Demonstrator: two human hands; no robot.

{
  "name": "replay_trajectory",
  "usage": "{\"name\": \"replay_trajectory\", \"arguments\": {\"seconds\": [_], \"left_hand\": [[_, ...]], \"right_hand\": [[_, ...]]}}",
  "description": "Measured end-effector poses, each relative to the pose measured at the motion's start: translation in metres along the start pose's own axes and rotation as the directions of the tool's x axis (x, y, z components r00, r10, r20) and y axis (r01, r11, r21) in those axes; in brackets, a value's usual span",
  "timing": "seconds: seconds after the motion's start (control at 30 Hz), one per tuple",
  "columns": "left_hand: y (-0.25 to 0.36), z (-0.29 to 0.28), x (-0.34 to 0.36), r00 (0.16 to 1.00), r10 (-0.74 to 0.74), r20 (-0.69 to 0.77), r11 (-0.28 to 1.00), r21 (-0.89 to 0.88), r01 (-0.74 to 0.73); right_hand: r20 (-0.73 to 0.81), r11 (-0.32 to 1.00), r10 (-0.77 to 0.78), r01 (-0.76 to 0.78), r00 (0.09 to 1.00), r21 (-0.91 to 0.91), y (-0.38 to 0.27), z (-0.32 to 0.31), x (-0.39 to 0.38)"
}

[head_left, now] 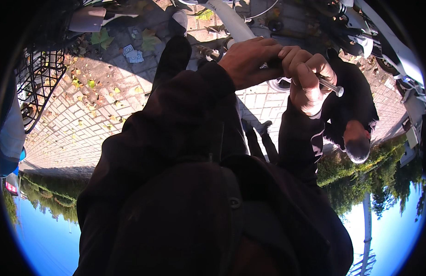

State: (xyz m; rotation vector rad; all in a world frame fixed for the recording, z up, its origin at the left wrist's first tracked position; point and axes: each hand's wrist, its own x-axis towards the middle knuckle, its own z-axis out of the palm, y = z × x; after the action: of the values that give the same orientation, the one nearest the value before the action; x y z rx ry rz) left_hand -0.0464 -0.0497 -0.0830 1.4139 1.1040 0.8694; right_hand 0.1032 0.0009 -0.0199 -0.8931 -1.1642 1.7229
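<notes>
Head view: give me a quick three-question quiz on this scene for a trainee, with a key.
1. Multiple choice: out of which hand does the bright end of the metal rod stick? A) left; B) right; C) neither.
2. True or false: the black wire basket is near the picture's left edge.
3. Short answer: what colour is the thick tube just beyond the left hand?

Key: 1. B, the right hand, whose fingers are curled around the rod. 2. True. 3. White.
</notes>
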Motion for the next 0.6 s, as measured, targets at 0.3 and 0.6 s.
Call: {"name": "replay_trajectory", "arguments": {"seconds": [0.3,0.6], "left_hand": [[-0.021,0.038,-0.017,0.923,0.011,-0.385,0.976,0.204,0.073],[-0.133,0.071,-0.097,0.829,-0.426,-0.363,0.825,0.22,0.521]], "right_hand": [[-0.359,0.989,-0.126,0.088,0.925,-0.122,0.012,0.024,-0.009],[-0.259,0.992,-0.122,0.109,0.958,-0.063,0.014,0.016,-0.009]]}}
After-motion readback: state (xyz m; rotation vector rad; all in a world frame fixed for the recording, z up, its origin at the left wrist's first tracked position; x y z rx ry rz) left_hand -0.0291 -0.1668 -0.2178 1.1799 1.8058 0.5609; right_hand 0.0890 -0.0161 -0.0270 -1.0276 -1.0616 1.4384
